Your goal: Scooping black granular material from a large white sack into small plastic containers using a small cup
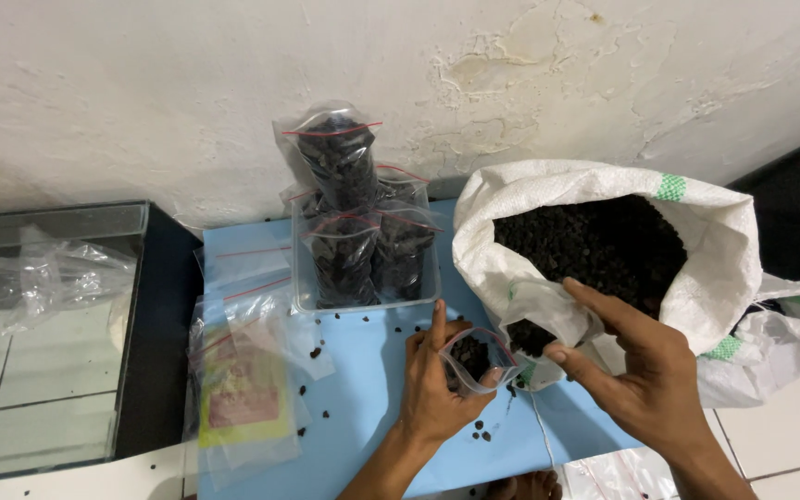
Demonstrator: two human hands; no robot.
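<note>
My left hand (432, 389) holds a small clear zip bag (476, 359), partly filled with dark granules, upright over a light blue mat (363, 389). My right hand (636, 366) is just to its right, thumb at the bag's mouth, forefinger stretched toward a white woven sack (604, 241) that is open and full of the same black granules. Whether the right hand carries granules is unclear. A clear plastic tray (363, 268) behind holds several filled bags standing upright.
A pile of empty zip bags (247, 380) lies left on the mat, with loose granules (483, 431) scattered about. A glass tank (43, 333) with crumpled plastic stands at far left. The white wall (233, 74) is close behind. White floor tiles (780, 426) lie at right.
</note>
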